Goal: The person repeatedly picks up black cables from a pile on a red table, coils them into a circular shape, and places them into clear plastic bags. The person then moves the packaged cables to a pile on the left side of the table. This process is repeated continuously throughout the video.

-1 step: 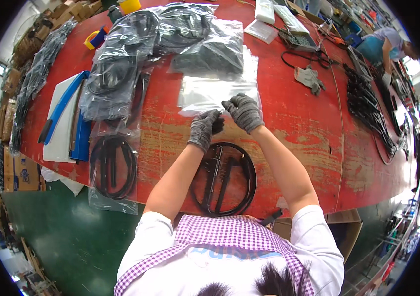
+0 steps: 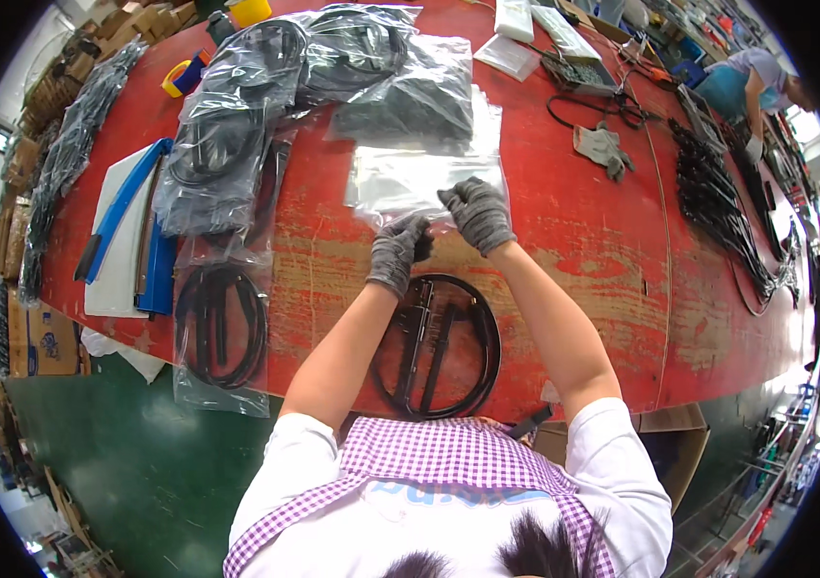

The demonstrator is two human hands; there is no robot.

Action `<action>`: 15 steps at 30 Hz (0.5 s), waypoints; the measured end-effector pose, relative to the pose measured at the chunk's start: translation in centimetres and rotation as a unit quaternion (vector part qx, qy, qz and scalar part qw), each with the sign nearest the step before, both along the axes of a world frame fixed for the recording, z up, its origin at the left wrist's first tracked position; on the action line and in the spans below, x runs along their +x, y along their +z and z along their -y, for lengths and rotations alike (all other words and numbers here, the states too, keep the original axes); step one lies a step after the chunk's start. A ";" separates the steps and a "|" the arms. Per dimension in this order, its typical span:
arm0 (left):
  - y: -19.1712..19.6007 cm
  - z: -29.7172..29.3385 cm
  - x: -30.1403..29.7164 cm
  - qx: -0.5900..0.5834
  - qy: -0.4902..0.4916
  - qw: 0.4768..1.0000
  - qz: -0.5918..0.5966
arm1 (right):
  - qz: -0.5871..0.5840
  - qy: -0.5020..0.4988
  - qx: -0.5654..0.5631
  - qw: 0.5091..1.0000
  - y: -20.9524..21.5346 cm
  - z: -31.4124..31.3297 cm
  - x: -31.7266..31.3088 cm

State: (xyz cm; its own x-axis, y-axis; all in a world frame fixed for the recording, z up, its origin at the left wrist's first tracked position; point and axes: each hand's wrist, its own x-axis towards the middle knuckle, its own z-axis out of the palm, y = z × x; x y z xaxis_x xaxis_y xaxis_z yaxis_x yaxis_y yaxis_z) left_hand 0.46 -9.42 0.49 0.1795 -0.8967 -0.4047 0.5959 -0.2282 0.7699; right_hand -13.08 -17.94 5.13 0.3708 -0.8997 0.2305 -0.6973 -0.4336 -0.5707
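A stack of clear plastic bags (image 2: 400, 183) lies on the red table in front of me. My left hand (image 2: 398, 252), in a grey knit glove, is closed with its fingertips at the near edge of the top bag. My right hand (image 2: 479, 216), gloved alike, has its fingers pinched at that bag's near right side. Between my forearms, close to the table's front edge, rests a coiled black cable or tube (image 2: 496, 352) with straight black pieces (image 2: 419, 337) inside the loop. A similar black coil in a clear bag (image 2: 222, 332) lies to the left, partly over the edge.
Bagged black coils (image 2: 222, 144) are piled at the far left. A blue-edged paper cutter (image 2: 155, 260) stands left of them. A spare grey glove (image 2: 604, 151) and bundled black cables (image 2: 718, 212) lie on the right. Another person (image 2: 752, 87) works at the far right.
My right hand has shifted very slightly, and the near edge of the bag has moved a little with it. The coil and the other things stay in place.
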 end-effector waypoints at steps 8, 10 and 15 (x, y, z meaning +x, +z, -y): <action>1.7 -5.8 1.4 -0.108 0.218 0.588 0.771 | 0.020 -0.039 -0.014 0.999 1.6 -1.6 0.7; 5.0 -5.4 0.3 -0.232 0.191 0.501 0.812 | 0.006 -0.032 -0.038 0.999 1.5 -1.6 1.0; 2.2 -0.4 2.1 -0.123 0.084 0.441 0.885 | 0.006 -0.036 -0.081 0.996 2.5 -2.8 0.7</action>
